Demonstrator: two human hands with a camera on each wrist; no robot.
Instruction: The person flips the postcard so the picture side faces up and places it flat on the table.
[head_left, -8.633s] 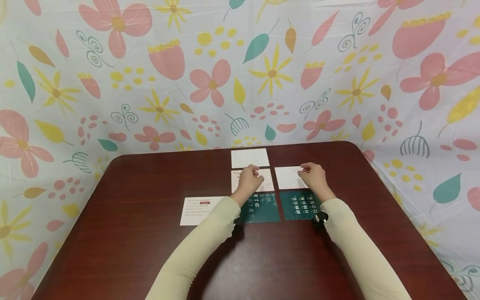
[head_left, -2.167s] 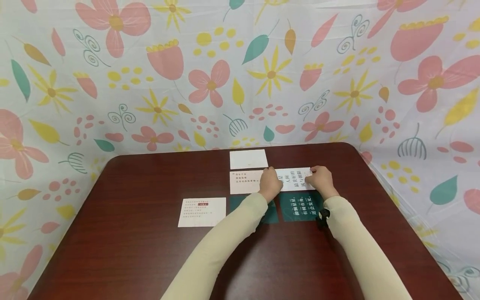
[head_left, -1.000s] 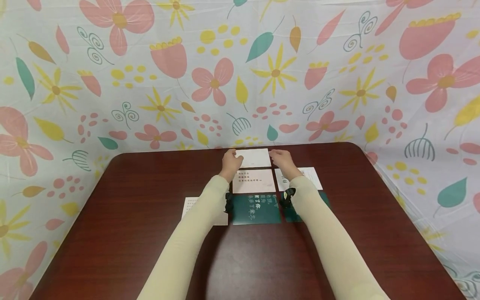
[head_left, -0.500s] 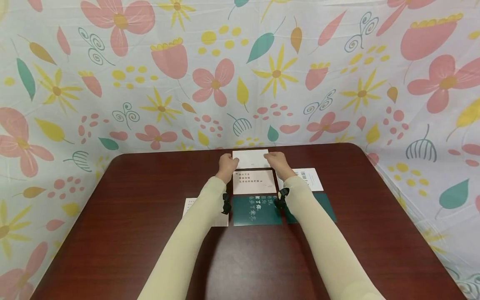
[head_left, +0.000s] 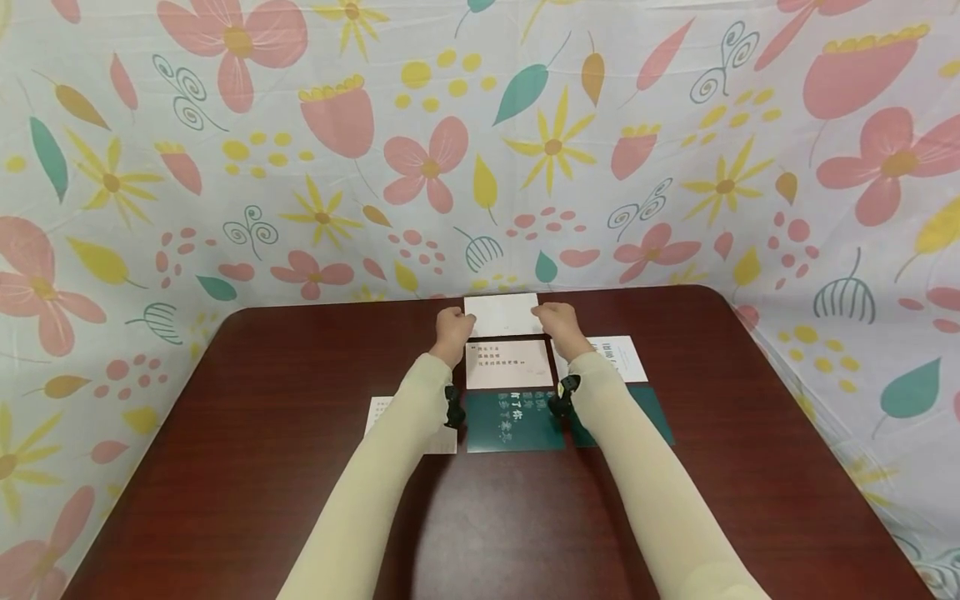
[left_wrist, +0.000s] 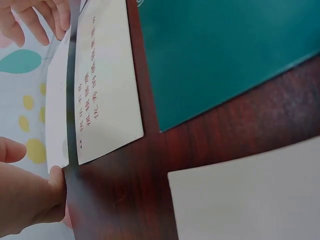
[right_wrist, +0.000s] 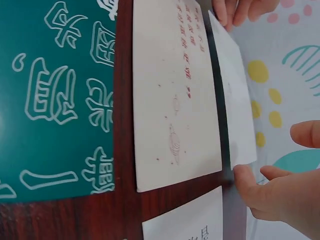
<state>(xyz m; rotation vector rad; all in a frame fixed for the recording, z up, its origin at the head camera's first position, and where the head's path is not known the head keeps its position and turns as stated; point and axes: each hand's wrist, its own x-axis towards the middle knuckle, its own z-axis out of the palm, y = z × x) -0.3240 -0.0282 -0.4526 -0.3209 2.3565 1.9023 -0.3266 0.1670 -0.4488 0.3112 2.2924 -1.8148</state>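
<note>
While both hands meet at the far edge of the table, the scene from left to right:

Left card: a white printed card (head_left: 408, 423) lies near the left sleeve, partly under it.
Left hand: the left hand (head_left: 452, 331) pinches the left short end of the blank white card (head_left: 502, 314), thumb and fingertips at its corner.
Held card: it sits at the far middle of the table (head_left: 225, 467), long axis running left to right, spanning the gap between the hands, equally near to each; its far edge seems raised.
Right hand: the right hand (head_left: 557, 325) pinches the right short end, fingers curled on the corner.
Neighbours: just nearer the person lies the pink-lettered card (head_left: 507, 363); then two green cards (head_left: 513, 421); another white card (head_left: 622, 357) lies right.
Room: the floral cloth (head_left: 480, 150) rises close behind; open wood lies to either side.
</note>
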